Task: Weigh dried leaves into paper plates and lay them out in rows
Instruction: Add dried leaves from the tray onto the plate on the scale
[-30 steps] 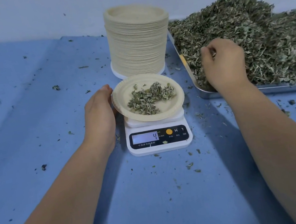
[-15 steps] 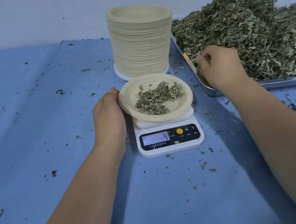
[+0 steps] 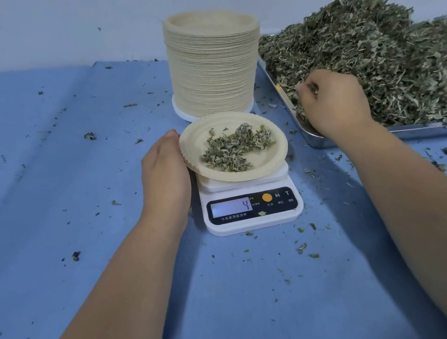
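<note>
1. Paper plate [image 3: 274,158] sits on the scale [image 3: 254,221], centre of frame, and overhangs the platform on all sides. A small portion [image 3: 236,148] of leaves lies in its middle. Display [image 3: 231,206] reads 4.
2. Left hand [image 3: 164,167]: fingers straight, laid against the plate's left rim, not wrapped round it as far as I can see. My read: it steadies the plate on the small platform, or is staged to lift it once the weight is right. Contact could skew the reading.
3. Right hand [image 3: 331,102]: fingers curled into the dried leaves [image 3: 380,56] at the near-left corner of the metal tray [image 3: 427,131], right of frame. It is clamped on a pinch of them. Probably a top-up pinch, so the portion is likely under target.
4. Layout logic: the tray is just right of the scale and the stack of plates [image 3: 214,65] is directly behind it, upper centre. Short reach for both hands.
5. Around: blue desk [image 3: 41,174] cover with leaf crumbs [image 3: 302,247] scattered over it, thickest below the tray. One scrap lies on the scale's front panel, under the buttons. No laid-out rows in view.
6. In the way: the tray wall stands between the right hand and the plate, so the pinch has to clear it. Spill risk is highest in that gap. The stack sits close behind the plate's far rim, so a lift should go left or toward the bottom of the frame.
</note>
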